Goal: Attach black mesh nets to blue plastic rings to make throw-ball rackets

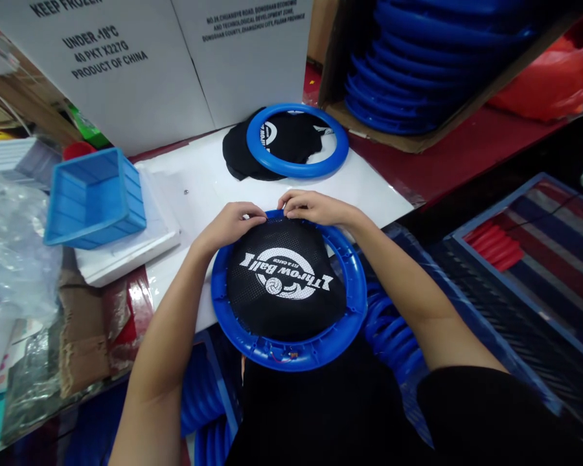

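Observation:
A blue plastic ring [228, 317] lies at the near edge of the white board, its ribbed inner side up. Inside it sits a round black mesh fabric [286, 317] printed "Throw Ball" in white; a gap shows at its right side. My left hand [236, 223] pinches the fabric's edge at the far rim, left of the middle. Just right of it, my right hand [308, 206] has its fingers closed at the same far rim. Farther off, another blue ring [328, 167] rests on more black printed fabric [238, 152].
A light blue bin [97, 220] stands at the left on a white slab. Large white cartons [140, 84] wall off the back. At the right back, a cardboard box [408, 139] holds stacked blue rings [403, 97]. Several blue rings [201, 388] sit below the table edge.

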The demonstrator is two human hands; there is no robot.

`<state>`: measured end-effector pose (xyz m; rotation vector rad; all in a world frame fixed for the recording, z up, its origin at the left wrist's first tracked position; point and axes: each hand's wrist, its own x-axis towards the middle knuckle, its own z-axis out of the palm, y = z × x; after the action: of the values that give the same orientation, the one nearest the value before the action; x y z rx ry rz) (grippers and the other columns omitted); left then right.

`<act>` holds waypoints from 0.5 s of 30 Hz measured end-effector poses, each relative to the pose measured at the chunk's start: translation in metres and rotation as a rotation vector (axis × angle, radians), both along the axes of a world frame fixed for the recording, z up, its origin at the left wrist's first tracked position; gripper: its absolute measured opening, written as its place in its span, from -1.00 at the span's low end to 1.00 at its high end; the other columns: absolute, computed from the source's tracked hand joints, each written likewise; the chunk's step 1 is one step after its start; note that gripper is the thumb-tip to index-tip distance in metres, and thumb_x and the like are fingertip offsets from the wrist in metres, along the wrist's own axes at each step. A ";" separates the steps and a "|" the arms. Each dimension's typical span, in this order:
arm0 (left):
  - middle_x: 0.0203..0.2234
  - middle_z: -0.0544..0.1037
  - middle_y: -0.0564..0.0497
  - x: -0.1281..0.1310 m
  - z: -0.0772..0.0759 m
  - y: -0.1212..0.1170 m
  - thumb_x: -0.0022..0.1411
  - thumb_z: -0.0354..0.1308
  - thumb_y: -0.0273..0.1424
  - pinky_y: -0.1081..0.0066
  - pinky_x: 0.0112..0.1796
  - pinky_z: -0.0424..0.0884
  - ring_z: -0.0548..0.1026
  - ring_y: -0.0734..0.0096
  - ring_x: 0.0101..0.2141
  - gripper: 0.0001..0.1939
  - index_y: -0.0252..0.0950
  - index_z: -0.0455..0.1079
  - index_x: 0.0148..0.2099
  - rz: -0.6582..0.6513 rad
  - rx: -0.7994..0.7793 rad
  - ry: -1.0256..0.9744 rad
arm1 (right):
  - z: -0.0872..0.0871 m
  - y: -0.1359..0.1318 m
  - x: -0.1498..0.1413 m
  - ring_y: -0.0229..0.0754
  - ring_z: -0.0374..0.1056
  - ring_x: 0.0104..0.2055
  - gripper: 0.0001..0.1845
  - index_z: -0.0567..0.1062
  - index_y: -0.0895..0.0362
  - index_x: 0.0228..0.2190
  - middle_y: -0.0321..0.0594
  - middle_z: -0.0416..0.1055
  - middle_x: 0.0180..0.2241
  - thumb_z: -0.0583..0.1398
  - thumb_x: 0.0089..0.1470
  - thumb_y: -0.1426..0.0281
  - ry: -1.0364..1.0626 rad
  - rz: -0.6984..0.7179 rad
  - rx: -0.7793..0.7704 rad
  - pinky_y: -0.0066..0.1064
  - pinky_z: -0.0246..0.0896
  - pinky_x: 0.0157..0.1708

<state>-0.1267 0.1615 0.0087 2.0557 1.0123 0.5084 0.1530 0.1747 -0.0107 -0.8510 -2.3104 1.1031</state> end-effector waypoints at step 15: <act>-0.11 0.74 -0.07 -0.001 -0.009 0.002 0.37 0.23 -0.36 0.30 -0.07 0.53 0.64 0.28 -0.11 -0.79 -0.27 0.66 -0.06 0.010 0.017 -0.085 | 0.013 -0.011 -0.008 0.03 0.43 0.09 -0.74 0.59 0.10 -0.23 0.01 0.52 0.05 0.09 0.37 0.41 -0.196 0.023 0.270 -0.01 0.36 0.18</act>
<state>-0.1278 0.1637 0.0000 2.0275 0.9720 0.6064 0.1451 0.1636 0.0025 -0.8609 -2.5603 0.7195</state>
